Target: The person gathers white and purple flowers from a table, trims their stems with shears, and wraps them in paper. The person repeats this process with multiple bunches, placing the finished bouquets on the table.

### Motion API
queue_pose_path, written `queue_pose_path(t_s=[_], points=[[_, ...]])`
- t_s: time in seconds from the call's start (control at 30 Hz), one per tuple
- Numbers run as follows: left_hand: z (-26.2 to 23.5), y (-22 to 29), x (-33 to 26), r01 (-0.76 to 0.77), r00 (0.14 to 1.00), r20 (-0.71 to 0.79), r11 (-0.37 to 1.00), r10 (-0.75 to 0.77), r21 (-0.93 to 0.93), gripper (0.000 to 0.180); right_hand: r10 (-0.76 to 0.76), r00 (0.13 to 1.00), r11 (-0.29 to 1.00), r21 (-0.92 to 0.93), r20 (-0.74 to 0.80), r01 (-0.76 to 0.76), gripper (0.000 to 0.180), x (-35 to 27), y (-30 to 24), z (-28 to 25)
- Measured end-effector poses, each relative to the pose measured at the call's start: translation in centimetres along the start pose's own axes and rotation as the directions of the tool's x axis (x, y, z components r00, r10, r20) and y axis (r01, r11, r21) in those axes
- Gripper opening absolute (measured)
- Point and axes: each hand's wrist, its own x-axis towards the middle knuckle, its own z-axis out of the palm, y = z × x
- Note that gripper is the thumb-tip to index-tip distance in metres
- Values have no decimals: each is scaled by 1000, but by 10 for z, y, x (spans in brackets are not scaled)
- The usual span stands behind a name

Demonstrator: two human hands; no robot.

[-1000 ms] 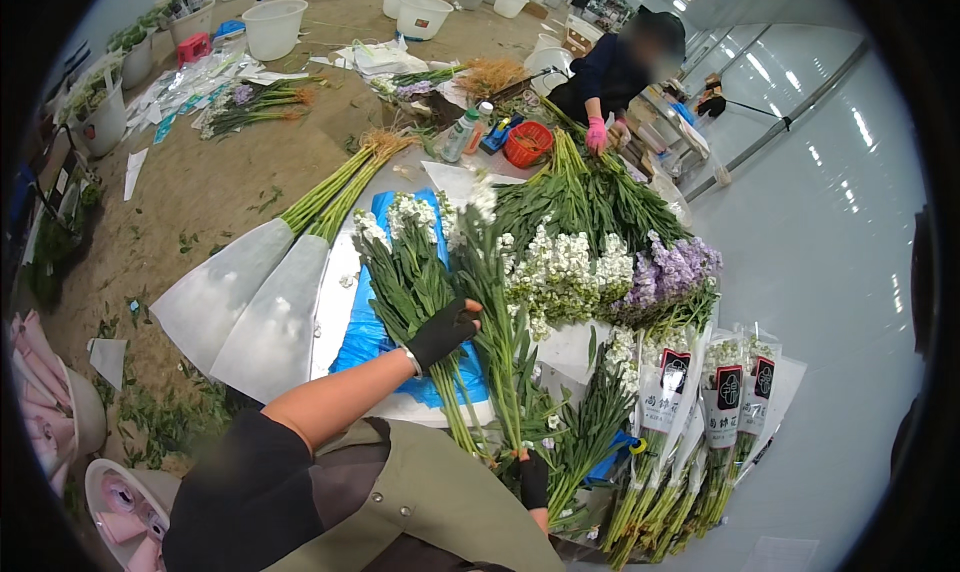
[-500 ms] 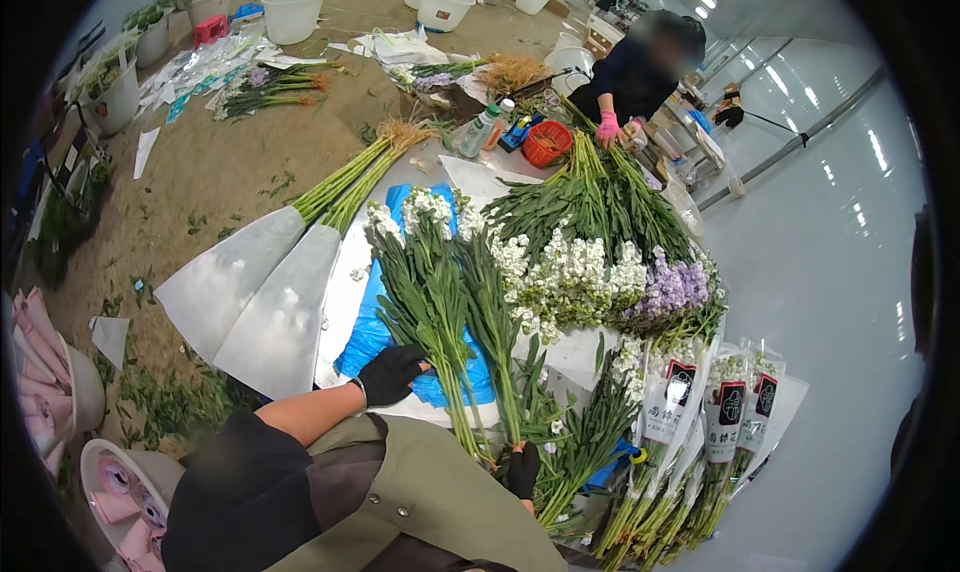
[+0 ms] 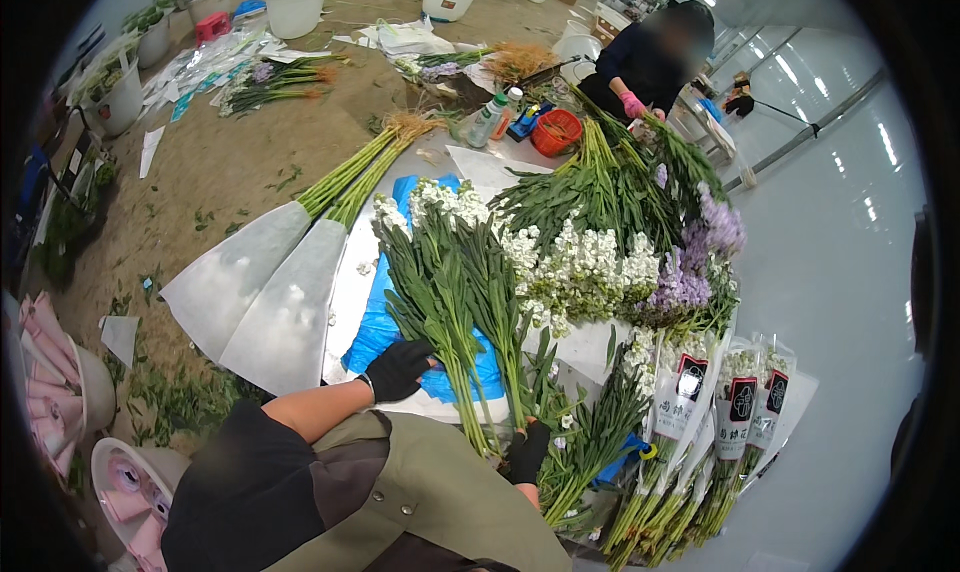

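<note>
A bunch of long-stemmed white stock flowers (image 3: pixel 440 302) lies before me on blue plastic film (image 3: pixel 372 337), blooms pointing away. My left hand (image 3: pixel 398 370), black-gloved, is closed at the left side of its stems, its fingertips partly hidden. Just right of that bunch lies a leafy flower stem (image 3: pixel 500 317). My right hand (image 3: pixel 527 452), also in a black glove, grips this one near its lower end, fingers curled. Loose leafy stems (image 3: pixel 590 452) are to the right of that hand.
Two paper-wrapped bunches (image 3: pixel 290 297) lie at left. White and purple flowers (image 3: pixel 590 272) are heaped across the table. Sleeved bouquets (image 3: pixel 735 412) lie at right. A red basket (image 3: pixel 556 132) and a bottle (image 3: pixel 487 120) stand at the back, near a co-worker (image 3: pixel 650 62) in pink gloves.
My right hand has moved slightly up along the stem side, while my left hand keeps its place at the bunch. Across the table, the co-worker has lifted purple flowers toward the right.
</note>
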Motion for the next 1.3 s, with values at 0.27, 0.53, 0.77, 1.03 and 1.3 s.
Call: queue_pose_path(t_s=[0.27,0.53,0.77,1.03,1.3], points=[[1,2,-1,14,1000,-11,1000,-14,5,49,11,917,986,150,399,-77,24,0,-75,28],[4,-1,-4,17,1000,0,1000,-17,20,51,-181,983,968,177,15,176,10,7,-70,10],[-1,0,0,17,999,47,1000,-16,-23,50,-64,997,936,344,-53,78,12,-11,-57,-4],[-1,3,0,-14,998,-61,1000,15,20,45,108,949,917,340,295,-210,19,-24,-1,22],[-1,1,-3,-9,1000,-4,1000,9,-20,49,212,867,660,588,451,-467,25,-18,-15,-3]])
